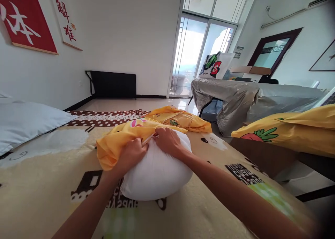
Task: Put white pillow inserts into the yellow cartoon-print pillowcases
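Observation:
A white pillow [157, 172] lies on the bed, its far end inside a yellow printed pillowcase [123, 137]. My left hand [132, 154] is closed on the edge of the pillowcase's opening, on top of the pillow. My right hand [169, 141] also grips that edge, a little further right, with fingers curled over the fabric. The rest of the pillowcase is bunched up beyond the pillow.
The bed carries a beige patterned sheet [42, 190]. A second white pillow [23, 122] lies at the left. A yellow cased pillow [295, 131] rests at the right on a dark surface. A table under a silver cover [248, 96] stands beyond, near the glass balcony door [199, 54].

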{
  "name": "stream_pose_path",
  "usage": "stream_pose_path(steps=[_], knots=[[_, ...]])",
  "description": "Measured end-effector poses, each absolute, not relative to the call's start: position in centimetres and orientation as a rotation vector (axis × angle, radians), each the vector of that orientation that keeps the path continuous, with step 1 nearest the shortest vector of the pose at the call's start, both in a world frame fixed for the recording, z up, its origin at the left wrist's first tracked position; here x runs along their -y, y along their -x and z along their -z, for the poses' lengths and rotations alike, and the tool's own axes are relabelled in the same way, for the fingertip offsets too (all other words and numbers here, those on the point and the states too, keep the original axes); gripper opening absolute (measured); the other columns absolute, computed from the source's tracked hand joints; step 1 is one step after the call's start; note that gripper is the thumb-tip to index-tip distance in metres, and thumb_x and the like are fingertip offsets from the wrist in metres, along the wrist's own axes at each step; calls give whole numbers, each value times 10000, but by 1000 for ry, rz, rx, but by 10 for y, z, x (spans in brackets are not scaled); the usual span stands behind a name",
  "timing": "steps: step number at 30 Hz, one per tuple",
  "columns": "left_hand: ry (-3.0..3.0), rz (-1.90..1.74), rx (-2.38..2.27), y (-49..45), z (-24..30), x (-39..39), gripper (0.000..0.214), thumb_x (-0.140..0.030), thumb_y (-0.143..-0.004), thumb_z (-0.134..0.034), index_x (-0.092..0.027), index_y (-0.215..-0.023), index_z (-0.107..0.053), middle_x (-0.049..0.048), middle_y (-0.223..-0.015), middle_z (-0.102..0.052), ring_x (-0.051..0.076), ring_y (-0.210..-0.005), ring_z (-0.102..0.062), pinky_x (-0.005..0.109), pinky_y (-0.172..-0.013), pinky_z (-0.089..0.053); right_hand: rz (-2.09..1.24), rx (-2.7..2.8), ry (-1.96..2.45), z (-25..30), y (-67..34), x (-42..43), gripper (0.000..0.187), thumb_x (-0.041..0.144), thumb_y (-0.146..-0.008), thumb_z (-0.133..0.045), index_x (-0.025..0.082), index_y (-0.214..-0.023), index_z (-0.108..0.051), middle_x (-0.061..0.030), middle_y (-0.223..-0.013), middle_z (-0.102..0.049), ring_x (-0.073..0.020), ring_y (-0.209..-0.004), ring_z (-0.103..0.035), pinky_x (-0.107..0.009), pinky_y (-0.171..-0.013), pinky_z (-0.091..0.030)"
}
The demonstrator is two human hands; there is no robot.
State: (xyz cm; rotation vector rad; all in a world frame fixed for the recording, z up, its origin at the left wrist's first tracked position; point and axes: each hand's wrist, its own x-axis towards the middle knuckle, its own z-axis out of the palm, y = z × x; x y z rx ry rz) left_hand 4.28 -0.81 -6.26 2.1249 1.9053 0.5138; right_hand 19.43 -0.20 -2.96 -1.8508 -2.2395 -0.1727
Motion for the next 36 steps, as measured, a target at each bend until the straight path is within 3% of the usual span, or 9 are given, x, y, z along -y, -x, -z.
stream_pose_path(steps=[4, 12, 14, 16, 18, 20, 27, 33, 36], knots=[[-2175, -578, -1980, -52, 66, 12, 318, -360, -859, -370, -153, -909, -606, 162, -948, -675, 278, -908, -640, 327, -734, -451, 238, 2306, 1828, 25, -195, 7, 256, 307, -882, -421, 196, -939, -645, -82, -938, -659, -222, -843, -603, -306, -677, -396], [-2259, -742, -2053, -45, 62, 15, 326, -263, -873, -353, -111, -1007, -608, 166, -923, -680, 289, -916, -639, 357, -790, -450, 858, 2344, 1356, 30, -198, 69, 287, 159, -900, -370, 138, -1003, -637, -152, -1086, -599, -278, -1028, -498, -416, -882, -350], [-2264, -761, -2052, -43, 63, 13, 328, -268, -873, -358, -114, -1016, -610, 161, -921, -683, 293, -907, -641, 361, -781, -452, 990, 2298, 1336, 46, -203, 94, 309, 218, -902, -418, 113, -1123, -606, -189, -1211, -560, -319, -1130, -464, -457, -945, -306], [-2274, -774, -2042, -42, 65, 11, 327, -274, -874, -362, -128, -1031, -609, 148, -915, -686, 288, -896, -645, 356, -773, -454, 1038, 2228, 1344, 63, -208, 109, 479, 381, -873, -508, 86, -1250, -533, -228, -1332, -472, -376, -1248, -373, -505, -1002, -242], [-2283, -783, -2040, -42, 66, 8, 323, -279, -875, -363, -139, -1038, -605, 141, -911, -688, 284, -892, -647, 351, -767, -454, 994, 2234, 1313, 78, -210, 111, 709, 555, -807, -549, 76, -1323, -469, -250, -1370, -429, -407, -1293, -319, -530, -1023, -207], [-2287, -784, -2056, -40, 68, 5, 313, -281, -876, -365, -141, -1034, -597, 141, -911, -686, 285, -894, -647, 349, -756, -455, 918, 2311, 1247, 88, -209, 101, 797, 641, -789, -509, 68, -1340, -451, -257, -1348, -451, -400, -1272, -356, -517, -1021, -223], [-2328, -664, -2184, -38, 62, 10, 289, -209, -851, -365, -138, -1064, -546, 142, -828, -676, 295, -776, -655, 335, -627, -432, 689, 2602, 1066, 85, -186, 62, 737, 558, -814, -529, 2, -1295, -481, -269, -1288, -501, -349, -1201, -437, -453, -1021, -266], [-2403, -540, -2182, -70, 45, 27, 293, -209, -874, -337, -132, -1053, -555, 130, -740, -656, 303, -739, -652, 333, -590, -409, 451, 2782, 908, 78, -182, 43, 469, 503, -798, -576, 103, -1021, -671, -138, -964, -681, -273, -1022, -541, -400, -1018, -264], [-2466, -525, -2114, -73, 51, 36, 299, -237, -910, -301, -137, -992, -570, 129, -812, -657, 285, -774, -644, 343, -630, -433, 460, 2643, 957, 77, -191, 32, 547, 554, -835, -490, 84, -1066, -647, -162, -1052, -646, -274, -1061, -511, -396, -1008, -271]])
